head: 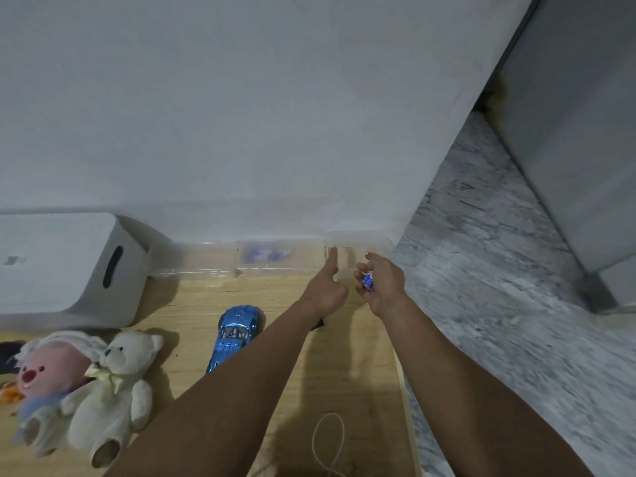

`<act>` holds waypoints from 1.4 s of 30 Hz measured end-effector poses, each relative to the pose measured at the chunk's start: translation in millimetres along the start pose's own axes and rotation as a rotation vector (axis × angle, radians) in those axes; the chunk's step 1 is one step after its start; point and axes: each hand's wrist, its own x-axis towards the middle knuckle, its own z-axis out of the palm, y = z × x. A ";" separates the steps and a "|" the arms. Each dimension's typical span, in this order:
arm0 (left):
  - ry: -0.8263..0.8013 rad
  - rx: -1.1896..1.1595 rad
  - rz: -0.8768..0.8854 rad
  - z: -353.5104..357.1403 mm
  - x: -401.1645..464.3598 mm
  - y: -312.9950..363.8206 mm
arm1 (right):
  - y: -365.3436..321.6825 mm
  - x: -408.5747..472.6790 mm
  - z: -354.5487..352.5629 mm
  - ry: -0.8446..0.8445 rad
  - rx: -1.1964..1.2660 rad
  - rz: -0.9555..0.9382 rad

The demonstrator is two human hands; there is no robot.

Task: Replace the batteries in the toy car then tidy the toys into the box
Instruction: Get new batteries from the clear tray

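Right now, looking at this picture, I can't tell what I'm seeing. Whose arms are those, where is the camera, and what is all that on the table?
There is no machine here: a person wears a camera on the head, so the one picture looks forward and down along their own arms. The left hand reaches to a clear plastic box against the wall, its forefinger on the box's front. The right hand pinches small blue and white batteries beside that box. On the wooden table lie a shiny blue toy car, a white teddy bear and a pink-faced plush toy. A white storage box with a handle slot stands at the left, and two more clear boxes sit along the wall; the middle clear box holds something blue, too blurred to name.
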 end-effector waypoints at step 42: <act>-0.040 0.717 0.137 -4.6 7.3 -6.2 | -2.0 31.0 -21.0 0.332 -0.764 -0.471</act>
